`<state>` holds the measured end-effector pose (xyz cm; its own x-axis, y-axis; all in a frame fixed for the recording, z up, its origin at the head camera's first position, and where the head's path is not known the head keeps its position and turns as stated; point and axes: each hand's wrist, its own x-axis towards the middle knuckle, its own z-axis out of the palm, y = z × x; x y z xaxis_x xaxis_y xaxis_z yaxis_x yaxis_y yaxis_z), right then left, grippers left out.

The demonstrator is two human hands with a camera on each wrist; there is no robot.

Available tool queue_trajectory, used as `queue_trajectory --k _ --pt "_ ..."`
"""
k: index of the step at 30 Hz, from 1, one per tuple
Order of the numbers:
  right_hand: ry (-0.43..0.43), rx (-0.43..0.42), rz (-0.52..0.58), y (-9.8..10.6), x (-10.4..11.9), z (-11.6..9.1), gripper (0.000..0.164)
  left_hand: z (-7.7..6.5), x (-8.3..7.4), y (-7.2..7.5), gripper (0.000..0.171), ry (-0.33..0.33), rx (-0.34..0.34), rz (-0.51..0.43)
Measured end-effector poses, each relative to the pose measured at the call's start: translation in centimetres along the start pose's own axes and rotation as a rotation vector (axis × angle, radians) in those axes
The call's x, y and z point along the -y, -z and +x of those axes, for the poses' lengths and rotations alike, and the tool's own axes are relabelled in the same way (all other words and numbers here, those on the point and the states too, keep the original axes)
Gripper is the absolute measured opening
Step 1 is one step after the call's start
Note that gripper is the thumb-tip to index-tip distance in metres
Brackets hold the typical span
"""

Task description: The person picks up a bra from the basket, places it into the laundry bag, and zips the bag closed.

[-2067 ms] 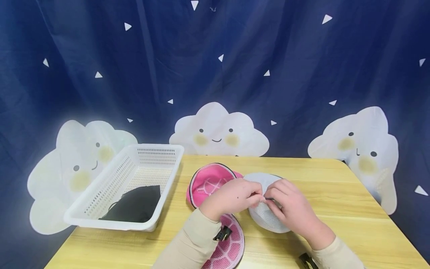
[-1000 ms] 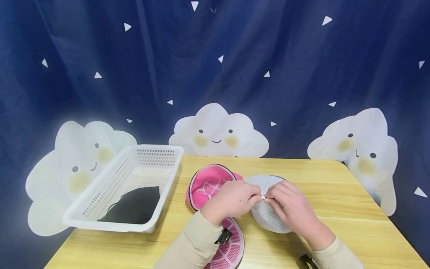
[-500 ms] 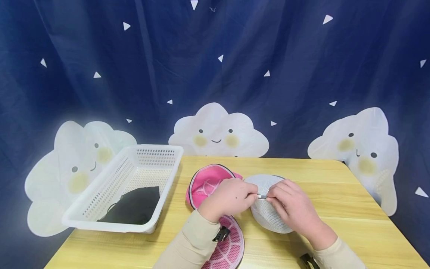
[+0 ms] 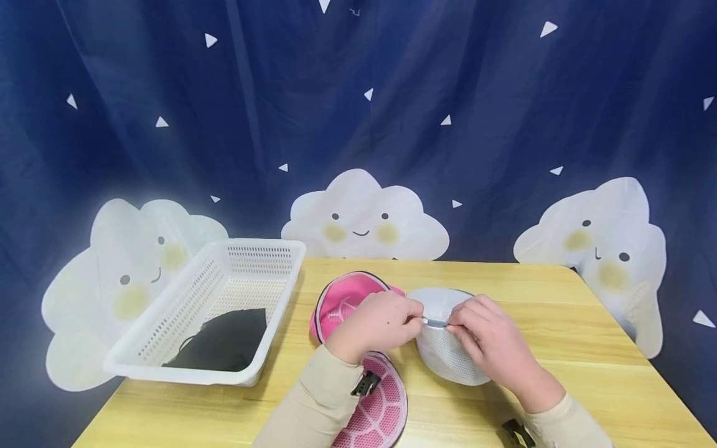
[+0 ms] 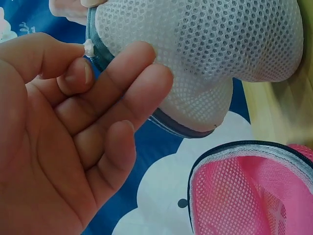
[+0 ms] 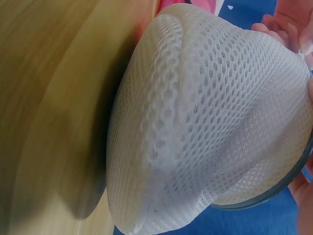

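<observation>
A white mesh laundry bag [image 4: 452,362], rounded and with a grey zipper [image 4: 436,323], is held by both hands just above the table. My left hand [image 4: 378,325] pinches the small white zipper pull [image 5: 88,48] between thumb and index finger; in the left wrist view its other fingers are loosely bent beside the mesh. To the right, my right hand [image 4: 495,342] pinches the zipper edge, a short stretch of zipper showing between the hands. In the right wrist view the bag [image 6: 205,112] hides most of that hand. The bag's contents cannot be made out.
Left of the white bag lies an unzipped pink mesh bag [image 4: 343,306], with a round pink mesh panel [image 4: 385,404] nearer, partly under the left forearm. A white plastic basket [image 4: 185,375] at the left holds a black fabric piece [image 4: 229,342]. A patterned blue curtain [image 4: 358,81] hangs behind the table.
My left hand has moved left with the zipper pull, away from the right hand, so more zipper shows between them. The right hand has stayed nearly in place. Basket and pink bag are unmoved.
</observation>
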<state>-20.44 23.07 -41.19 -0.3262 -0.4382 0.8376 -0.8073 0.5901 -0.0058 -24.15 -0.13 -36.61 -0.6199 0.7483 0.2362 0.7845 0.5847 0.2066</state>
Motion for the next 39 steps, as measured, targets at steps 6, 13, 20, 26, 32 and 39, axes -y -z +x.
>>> queue_trajectory --k 6,13,20,26,32,39 --pt "-0.001 0.001 -0.006 0.2 0.0 0.1 0.030 0.0 -0.1 0.0 0.026 -0.034 -0.014 0.000" --pt "0.007 -0.019 -0.003 0.3 0.0 0.4 0.030 0.1 -0.3 0.3 0.025 -0.062 -0.018 -0.029" --pt "0.010 -0.020 -0.003 0.1 0.2 0.2 0.030 0.1 -0.4 0.0 0.023 -0.068 -0.004 -0.034" --pt "0.033 -0.021 -0.001 -0.1 0.2 0.2 0.027 0.2 -0.7 0.0 0.025 -0.102 0.002 -0.078" --pt "0.030 -0.030 0.015 -0.2 0.5 0.2 0.027 0.1 -0.9 -0.1 0.026 -0.142 -0.001 -0.149" --pt "0.043 -0.033 0.041 -0.3 0.8 0.5 0.027 0.1 -1.4 0.2 0.027 -0.161 -0.009 -0.143"
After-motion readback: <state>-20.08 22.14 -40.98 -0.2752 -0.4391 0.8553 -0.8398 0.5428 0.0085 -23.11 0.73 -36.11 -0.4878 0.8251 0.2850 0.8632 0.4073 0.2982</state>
